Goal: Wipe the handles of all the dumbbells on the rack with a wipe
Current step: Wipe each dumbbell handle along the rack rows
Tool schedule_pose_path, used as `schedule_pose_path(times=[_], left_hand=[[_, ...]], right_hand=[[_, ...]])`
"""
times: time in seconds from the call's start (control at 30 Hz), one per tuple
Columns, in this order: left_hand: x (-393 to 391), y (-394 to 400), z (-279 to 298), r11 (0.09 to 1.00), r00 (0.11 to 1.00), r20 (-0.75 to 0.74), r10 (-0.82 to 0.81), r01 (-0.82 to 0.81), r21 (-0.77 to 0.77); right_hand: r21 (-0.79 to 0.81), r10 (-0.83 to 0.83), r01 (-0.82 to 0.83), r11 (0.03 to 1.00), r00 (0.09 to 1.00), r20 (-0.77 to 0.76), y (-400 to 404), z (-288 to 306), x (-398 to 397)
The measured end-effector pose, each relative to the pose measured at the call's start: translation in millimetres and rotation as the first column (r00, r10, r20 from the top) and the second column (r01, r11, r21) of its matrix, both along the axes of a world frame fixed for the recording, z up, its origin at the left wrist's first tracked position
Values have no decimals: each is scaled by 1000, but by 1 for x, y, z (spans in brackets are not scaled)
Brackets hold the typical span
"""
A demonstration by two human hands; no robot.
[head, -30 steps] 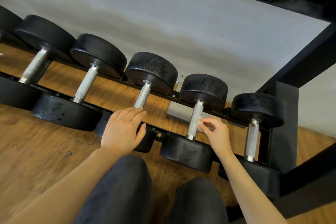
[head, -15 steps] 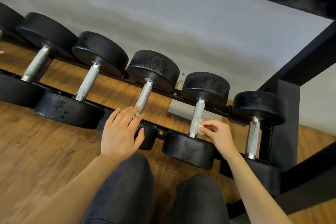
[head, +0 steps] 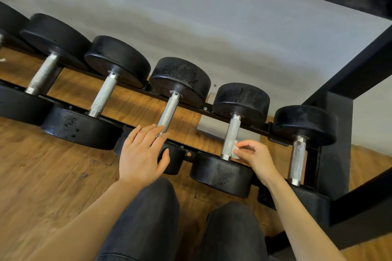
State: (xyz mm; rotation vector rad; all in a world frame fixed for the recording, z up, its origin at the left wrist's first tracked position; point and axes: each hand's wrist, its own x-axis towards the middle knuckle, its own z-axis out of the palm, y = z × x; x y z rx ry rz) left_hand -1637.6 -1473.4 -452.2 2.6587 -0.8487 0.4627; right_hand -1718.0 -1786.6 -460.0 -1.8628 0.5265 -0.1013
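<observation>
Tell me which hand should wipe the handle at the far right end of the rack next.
Right. The right hand already pinches the wipe beside the neighbouring handle, next to the far-right handle. The left hand holds no wipe and lies farther away.

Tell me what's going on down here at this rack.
A person is crouched in front of a row of black dumbbells on a low rack, cleaning the metal handles. The right hand pinches a small white wipe against the lower end of one handle, second from the right end of the row. The left hand, fingers straight, rests on the near end of the next dumbbell to the left. The other handles in view are untouched right now.
</observation>
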Motion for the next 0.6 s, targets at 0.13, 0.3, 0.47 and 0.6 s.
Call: schedule_pose_path(times=[0.13,0.3,0.47,0.6], left_hand=[[0,0,0,1000,1000,7,-2,2,0],[1,0,0,1000,1000,7,-4,4,-3],[-1,-1,1,1000,1000,2,0,0,3],[-1,-1,2,1000,1000,-10,6,-6,18]], right_hand=[[-49,-49,52,997,996,73,1,5,8],[-64,79,-80,995,997,-10,1,7,4],[-172,234,-249,953,967,-104,-2,13,4],[-260,217,-223,939,975,-53,3,14,5]])
